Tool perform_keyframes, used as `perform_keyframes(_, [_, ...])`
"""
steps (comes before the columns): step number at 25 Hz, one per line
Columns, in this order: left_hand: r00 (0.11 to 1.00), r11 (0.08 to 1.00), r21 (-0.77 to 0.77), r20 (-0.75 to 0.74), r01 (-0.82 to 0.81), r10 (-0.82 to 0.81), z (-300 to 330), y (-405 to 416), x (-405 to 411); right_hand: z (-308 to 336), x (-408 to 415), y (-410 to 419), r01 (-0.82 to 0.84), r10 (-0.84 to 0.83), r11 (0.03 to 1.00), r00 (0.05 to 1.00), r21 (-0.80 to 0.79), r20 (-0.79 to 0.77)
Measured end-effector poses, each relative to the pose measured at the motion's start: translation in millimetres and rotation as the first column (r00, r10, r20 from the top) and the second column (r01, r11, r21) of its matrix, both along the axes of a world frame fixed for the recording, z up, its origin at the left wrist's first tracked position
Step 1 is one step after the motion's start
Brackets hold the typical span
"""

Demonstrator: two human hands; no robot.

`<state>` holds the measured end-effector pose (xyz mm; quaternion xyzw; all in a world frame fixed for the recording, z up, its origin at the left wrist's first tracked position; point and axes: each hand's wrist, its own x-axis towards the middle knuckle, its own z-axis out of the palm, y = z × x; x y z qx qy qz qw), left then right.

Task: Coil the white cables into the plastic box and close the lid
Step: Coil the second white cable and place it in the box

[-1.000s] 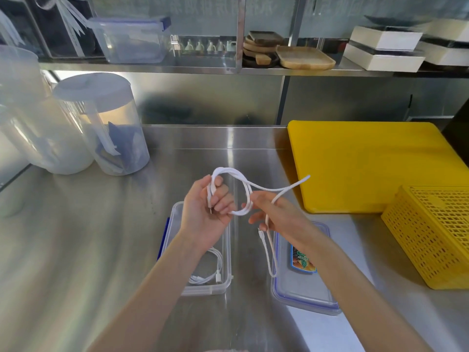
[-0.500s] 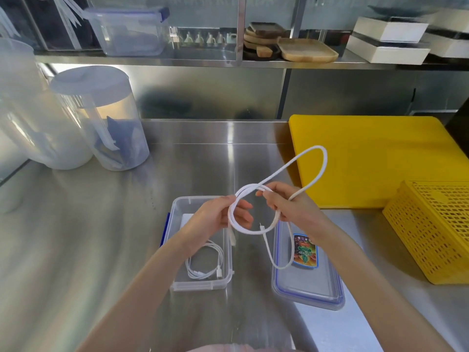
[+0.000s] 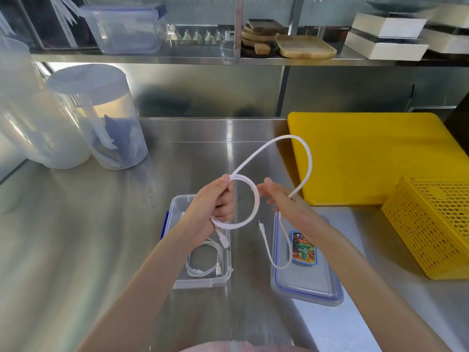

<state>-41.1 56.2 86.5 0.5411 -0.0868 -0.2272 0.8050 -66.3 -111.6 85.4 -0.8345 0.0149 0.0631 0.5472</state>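
Winding the white cable [image 3: 256,199] above the open plastic box [image 3: 177,282]: left hand [image 3: 212,203] pinches finished loops together; right hand [image 3: 284,201] grasps slack, feeding another turn.

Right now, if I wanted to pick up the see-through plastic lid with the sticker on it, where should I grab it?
Probably the clear plastic lid by its near short edge, coming from your side. It lies flat on the steel counter, so only the raised rim gives fingers a hold, and the white cable dangles over its far end.
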Motion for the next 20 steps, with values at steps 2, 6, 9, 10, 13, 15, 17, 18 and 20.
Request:
perform_keyframes(2, [0.997, 0.997, -0.073, -0.070, -0.040, 0.035, 1, 4, 2, -2, 2, -3, 0.042, -0.048, 0.992, 0.997, -0.117, -0.053])
perform_keyframes(6, [0.986, 0.981, -0.183, -0.162, -0.056, 0.026, 2, 7, 2, -7, 2, -3, 0.149, -0.151, 0.989, 0.978, -0.021, -0.147])
perform_keyframes(9, [0.986, 0.979, -0.203, -0.166, -0.012, -0.022, -4, -1, -4, -6, 1, 3, 0.276, -0.208, 0.905, 0.951, 0.323, -0.229])
perform_keyframes(10, [0.990, 0.987, -0.163, -0.141, -0.010, -0.013, -7, -5, -5, -6, 0, 6, 0.291, -0.186, 0.835, 0.948, 0.467, -0.258])
perform_keyframes(13, [0.992, 0.988, 0.099, 0.063, -0.115, 0.109, -15, -15, -6, -5, -4, 11, 0.323, -0.102, 0.608, 0.938, 0.725, -0.332])
perform_keyframes(15, [0.966, 0.947, 0.243, 0.200, -0.210, 0.163, -17, -17, -6, -6, -6, 12, 0.296, -0.070, 0.586, 0.946, 0.754, -0.317])
perform_keyframes(17, [0.930, 0.890, 0.345, 0.314, -0.299, 0.190, -19, -18, -6, -6, -8, 11, 0.269, -0.049, 0.582, 0.954, 0.767, -0.297])
perform_keyframes(18, [0.909, 0.855, 0.386, 0.364, -0.346, 0.203, -20, -19, -7, -7, -8, 12, 0.254, -0.039, 0.588, 0.957, 0.768, -0.287])
perform_keyframes(20, [0.876, 0.798, 0.430, 0.422, -0.422, 0.235, -23, -20, -8, -8, -9, 14, 0.220, -0.011, 0.592, 0.964, 0.776, -0.265])
